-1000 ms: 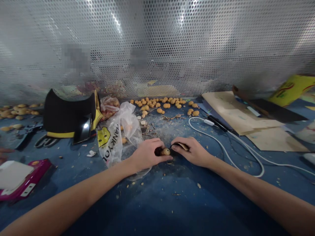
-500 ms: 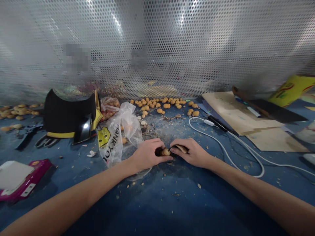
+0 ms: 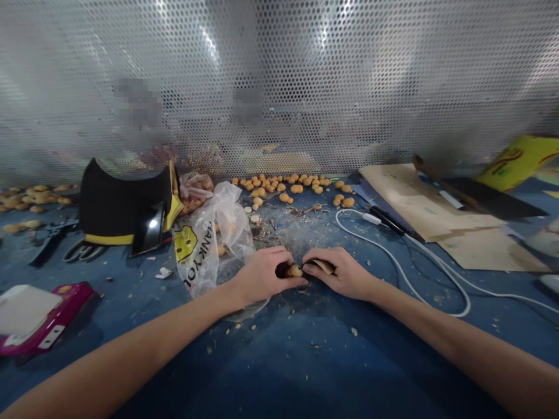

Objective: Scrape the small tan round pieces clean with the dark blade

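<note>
Both forearms stretch forward over the dusty blue table (image 3: 279, 361), the hands meeting knuckles-up at its middle. The left hand (image 3: 261, 274) pinches a small rounded tan nut (image 3: 296, 270) against the tabletop. The right hand (image 3: 346, 274) curls round a flat brown strip (image 3: 324, 266) touching it. Behind lie a crinkled clear bag (image 3: 209, 244), a white cable (image 3: 395, 253) and a perforated metal screen (image 3: 279, 87).

- The left hand (image 3: 262, 274) lies knuckles-up, its fingers curled closed around the small tan piece (image 3: 295, 270), with the thumb stretched along beneath it.
- The right hand (image 3: 343, 272) sits just right of that piece, fingers bent in a closed grip and the forefinger tip just beside it.
- Both forearms come in from the lower corners and converge on the piece, wrists low over the surface (image 3: 279, 361).
</note>
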Available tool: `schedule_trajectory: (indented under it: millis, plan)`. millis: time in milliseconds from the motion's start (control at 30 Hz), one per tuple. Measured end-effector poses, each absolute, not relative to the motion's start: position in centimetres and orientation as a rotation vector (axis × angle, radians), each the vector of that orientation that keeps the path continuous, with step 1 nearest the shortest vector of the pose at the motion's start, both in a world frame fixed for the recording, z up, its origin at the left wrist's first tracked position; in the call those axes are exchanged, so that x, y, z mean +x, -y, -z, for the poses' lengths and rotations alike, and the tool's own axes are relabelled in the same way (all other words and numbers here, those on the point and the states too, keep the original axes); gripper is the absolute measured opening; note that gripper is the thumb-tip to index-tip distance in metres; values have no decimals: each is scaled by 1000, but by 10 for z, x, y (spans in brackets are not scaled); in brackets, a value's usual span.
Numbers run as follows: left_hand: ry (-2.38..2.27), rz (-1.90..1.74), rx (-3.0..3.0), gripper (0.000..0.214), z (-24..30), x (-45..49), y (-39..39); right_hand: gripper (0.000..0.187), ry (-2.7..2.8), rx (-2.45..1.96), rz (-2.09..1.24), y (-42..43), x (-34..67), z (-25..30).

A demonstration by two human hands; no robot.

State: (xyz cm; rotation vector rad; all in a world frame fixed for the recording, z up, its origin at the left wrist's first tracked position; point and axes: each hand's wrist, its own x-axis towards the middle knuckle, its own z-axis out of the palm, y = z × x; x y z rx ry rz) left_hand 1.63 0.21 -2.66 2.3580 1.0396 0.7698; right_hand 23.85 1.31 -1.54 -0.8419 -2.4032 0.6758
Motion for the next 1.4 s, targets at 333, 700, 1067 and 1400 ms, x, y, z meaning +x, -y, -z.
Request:
schedule_trajectory:
  millis: [333,700,1067,1400]
  plan:
    - [-1058,-775,2390,43,29,17,-3,19,2391,-836,-686,-15,238,17]
    - [-1054,-751,2390,44,28,16,-3,21,2402,-897,-646,-15,234,15]
    - [-1051,-746,2423,41,30,14,-3,19,2355,-968,-615,-13,234,19]
    - [-1061,-785,2421,36,26,12,1,15,2283,-976,-626,-13,237,20]
